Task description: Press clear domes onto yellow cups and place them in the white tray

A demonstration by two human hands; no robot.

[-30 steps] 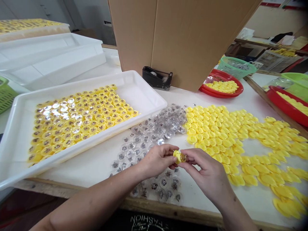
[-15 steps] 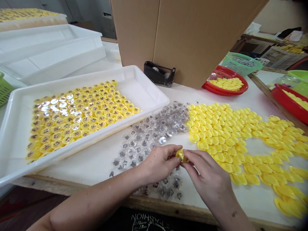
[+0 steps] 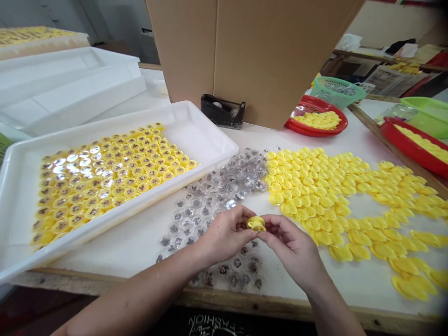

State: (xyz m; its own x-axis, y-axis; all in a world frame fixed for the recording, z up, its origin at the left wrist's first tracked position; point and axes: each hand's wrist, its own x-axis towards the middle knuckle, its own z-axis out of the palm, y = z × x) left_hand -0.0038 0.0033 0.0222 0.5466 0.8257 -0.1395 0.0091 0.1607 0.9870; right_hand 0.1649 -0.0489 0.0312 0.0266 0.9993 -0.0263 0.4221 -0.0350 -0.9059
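Between my two hands is a small round yellow plastic piece (image 3: pixel 256 222), held over the white table. My left hand (image 3: pixel 227 232) pinches it from the left, thumb below and fingers behind. On its right edge, my right hand (image 3: pixel 292 245) grips it with thumb and fingertips. Under and beyond my left hand lie many clear round discs with small printed pictures (image 3: pixel 196 203). Loose yellow round pieces (image 3: pixel 308 198) spread across the table to the right of my hands. My fingers hide part of the held piece.
A white tray (image 3: pixel 213 132) with rows of yellow pieces bearing printed discs stands at the left. A black tape dispenser (image 3: pixel 223 112) sits before a tall cardboard box (image 3: pixel 252 56). Red bowls (image 3: pixel 317 132) and a green basket (image 3: pixel 338 93) stand at the back right.
The yellow piece has turned between my fingers, now showing its round rim upward. My right hand has shifted slightly left and rolled so its fingers curl behind the piece. The camera view has shifted a little.
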